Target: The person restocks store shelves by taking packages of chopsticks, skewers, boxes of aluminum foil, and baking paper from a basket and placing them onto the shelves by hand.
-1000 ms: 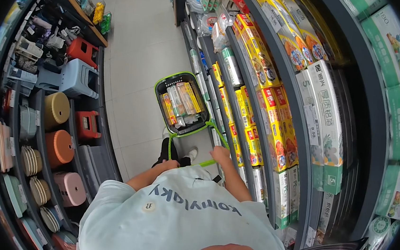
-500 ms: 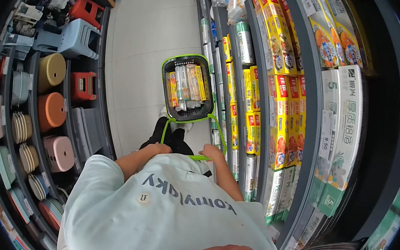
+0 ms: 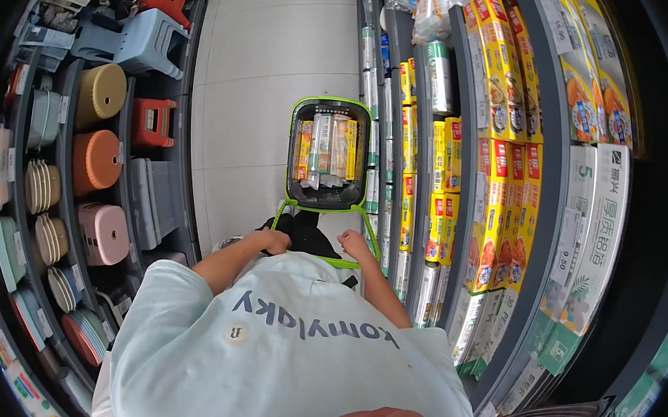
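A black shopping basket [image 3: 325, 199] with a lime-green rim is in front of my legs, in the middle of the head view. Yellow boxes [image 3: 350, 149] and clear-wrapped rolls [image 3: 324, 144] lie inside it. Its long green handle [image 3: 372, 232] reaches back toward my waist. My left hand [image 3: 274, 241] is closed at the handle's left side, which runs into my fingers. With fingers curled, my right hand [image 3: 353, 244] is held within the handle's loop, near its right side; nothing shows in it. The handle's crossbar passes just below both hands, against my shirt.
Shelves on the right hold yellow boxes [image 3: 495, 211], white foil boxes [image 3: 584, 230] and wrapped rolls [image 3: 439, 76]. Shelves on the left carry round stools [image 3: 96, 162], a pink stool [image 3: 103, 233], grey bins [image 3: 152, 197] and plates [image 3: 42, 185]. A tiled floor [image 3: 259, 67] runs between them.
The basket and both shelf rows have shifted rightward in view. My right hand has risen slightly, its fingers still curled. My left hand stays closed at the handle.
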